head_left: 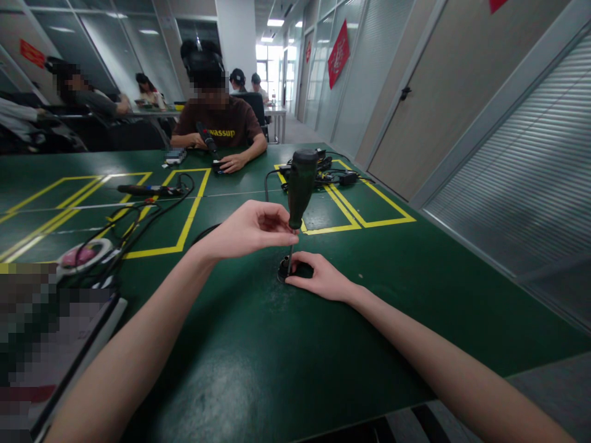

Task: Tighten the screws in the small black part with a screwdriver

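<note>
My left hand (252,231) is closed in a pinch at the lower end of a dark-handled screwdriver (302,184), which stands almost upright. Its thin shaft runs down to a small black part (282,271) on the green table. My right hand (325,277) rests on the table with thumb and fingers closed around that part, steadying it from the right. The fingers hide much of the part, so its kind cannot be made out. Where the screwdriver tip meets it is too small to see clearly.
Black cables and adapters (341,175) lie tangled behind the screwdriver. A corded tool (150,189) and a tape roll (85,255) lie on the left. Yellow tape outlines (388,219) mark the green table (369,344). Opposite, a person (219,120) works with another screwdriver.
</note>
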The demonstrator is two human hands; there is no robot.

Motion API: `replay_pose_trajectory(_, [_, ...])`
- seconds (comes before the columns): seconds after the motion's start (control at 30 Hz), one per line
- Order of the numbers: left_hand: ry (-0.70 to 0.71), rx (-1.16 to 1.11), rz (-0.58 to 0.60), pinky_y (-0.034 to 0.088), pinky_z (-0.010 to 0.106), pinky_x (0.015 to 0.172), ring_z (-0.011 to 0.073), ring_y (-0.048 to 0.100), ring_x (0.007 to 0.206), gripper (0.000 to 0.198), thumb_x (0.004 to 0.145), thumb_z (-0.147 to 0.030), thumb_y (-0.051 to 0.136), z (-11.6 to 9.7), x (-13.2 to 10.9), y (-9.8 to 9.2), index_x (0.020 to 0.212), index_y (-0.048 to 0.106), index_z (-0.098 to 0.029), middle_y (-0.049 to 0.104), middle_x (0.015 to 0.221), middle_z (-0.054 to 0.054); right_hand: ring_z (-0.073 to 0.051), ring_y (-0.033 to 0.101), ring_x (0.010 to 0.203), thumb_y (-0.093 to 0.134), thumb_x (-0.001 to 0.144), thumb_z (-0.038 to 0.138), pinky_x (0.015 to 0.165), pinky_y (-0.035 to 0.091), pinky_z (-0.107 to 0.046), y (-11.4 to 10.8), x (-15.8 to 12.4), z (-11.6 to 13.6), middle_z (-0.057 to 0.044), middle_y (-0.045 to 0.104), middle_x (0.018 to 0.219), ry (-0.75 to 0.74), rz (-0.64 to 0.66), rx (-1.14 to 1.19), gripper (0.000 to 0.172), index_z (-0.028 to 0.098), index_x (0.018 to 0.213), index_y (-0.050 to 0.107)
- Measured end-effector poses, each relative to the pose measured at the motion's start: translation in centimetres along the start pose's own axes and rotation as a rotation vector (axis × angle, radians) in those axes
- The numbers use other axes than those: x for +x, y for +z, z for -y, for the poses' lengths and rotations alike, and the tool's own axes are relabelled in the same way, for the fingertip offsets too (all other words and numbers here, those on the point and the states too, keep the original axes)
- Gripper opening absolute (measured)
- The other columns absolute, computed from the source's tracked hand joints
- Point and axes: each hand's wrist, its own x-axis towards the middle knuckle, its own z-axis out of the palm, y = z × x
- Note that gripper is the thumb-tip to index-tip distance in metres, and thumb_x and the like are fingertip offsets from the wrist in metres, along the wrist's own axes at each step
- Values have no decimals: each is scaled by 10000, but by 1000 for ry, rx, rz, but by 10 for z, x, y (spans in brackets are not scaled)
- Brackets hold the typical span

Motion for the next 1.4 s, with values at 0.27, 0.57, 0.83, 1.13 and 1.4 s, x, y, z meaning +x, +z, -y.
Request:
replay_pose_trajectory(0.27, [10, 26, -5, 522, 248, 643, 140, 645, 689, 258, 731, -317, 839, 1, 1, 0, 808, 681, -128, 708, 752, 25, -212, 679, 886, 743, 856, 295, 859, 537, -373, 0, 0, -2, -70, 742, 994, -3, -4, -2, 229, 167, 1039, 691])
replay_pose_trajectory(0.57, [10, 13, -7, 514, 247, 644, 135, 635, 688, 276, 719, -324, 844, 1, 0, 1, 808, 670, -130, 701, 754, 23, -209, 679, 890, 742, 864, 304, 861, 533, -368, 0, 0, -2, -67, 742, 992, 3, -2, -2, 222, 172, 1035, 693])
replay_pose_trajectory(0.83, [8, 35, -21, 505, 250, 629, 137, 624, 671, 281, 706, -320, 850, 1, 0, 3, 795, 654, -138, 686, 724, 12, -212, 680, 888, 744, 859, 292, 865, 538, -378, 0, 0, 0, -65, 750, 1001, 6, 0, 0, 225, 179, 1049, 703])
replay_pose_trajectory(1.13, [17, 24, -31, 513, 256, 649, 139, 633, 680, 288, 708, -310, 849, 2, 1, 5, 805, 637, -140, 679, 721, 2, -208, 678, 887, 748, 855, 281, 852, 540, -364, 1, 0, -3, -60, 749, 1006, -4, -2, 10, 232, 177, 1058, 707])
replay_pose_trajectory(1.4, [-7, -18, -17, 526, 258, 652, 145, 660, 682, 306, 700, -305, 865, 0, 0, 6, 815, 631, -144, 700, 730, 10, -214, 680, 891, 751, 850, 283, 852, 544, -369, 1, 0, -2, -60, 753, 1000, 0, -1, 8, 231, 183, 1055, 710])
